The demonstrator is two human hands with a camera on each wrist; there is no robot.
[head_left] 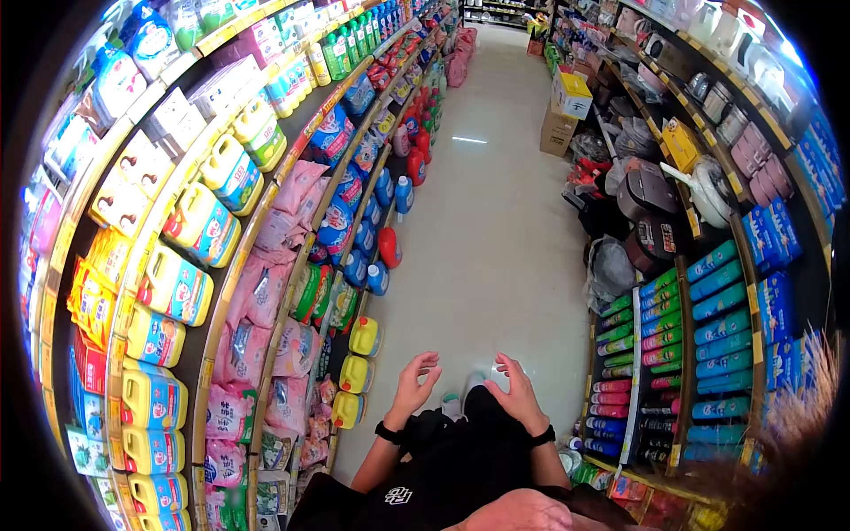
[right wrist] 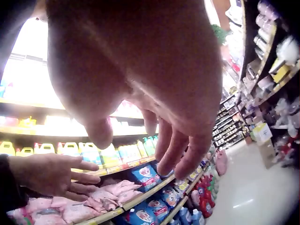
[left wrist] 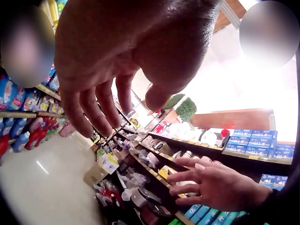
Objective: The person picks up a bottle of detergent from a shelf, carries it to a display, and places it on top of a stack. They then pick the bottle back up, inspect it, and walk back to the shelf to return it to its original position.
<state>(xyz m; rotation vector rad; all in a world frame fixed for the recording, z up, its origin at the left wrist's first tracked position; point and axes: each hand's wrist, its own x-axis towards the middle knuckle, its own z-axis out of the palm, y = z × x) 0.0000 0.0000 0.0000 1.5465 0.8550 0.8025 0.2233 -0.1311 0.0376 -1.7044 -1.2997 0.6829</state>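
Both hands are held out in front of the body, a little apart, with nothing in them. My left hand [head_left: 413,386] has its fingers loosely bent toward the right hand; yellow jugs [head_left: 356,373] at the foot of the left shelf are the goods nearest it. Facing it, my right hand [head_left: 520,395] has relaxed fingers and a thumb held apart. In the left wrist view the left palm fills the top, with the right hand [left wrist: 220,185] below. The right wrist view shows the left hand [right wrist: 47,177] beyond the large right palm.
Shelves on the left hold detergent jugs [head_left: 184,296], pink bags [head_left: 252,350] and blue bottles [head_left: 404,195]. Along the right stand spray cans [head_left: 660,327], boxed cookers [head_left: 651,190] and stacked cartons [head_left: 558,131]. Between them runs a pale tiled aisle [head_left: 496,221].
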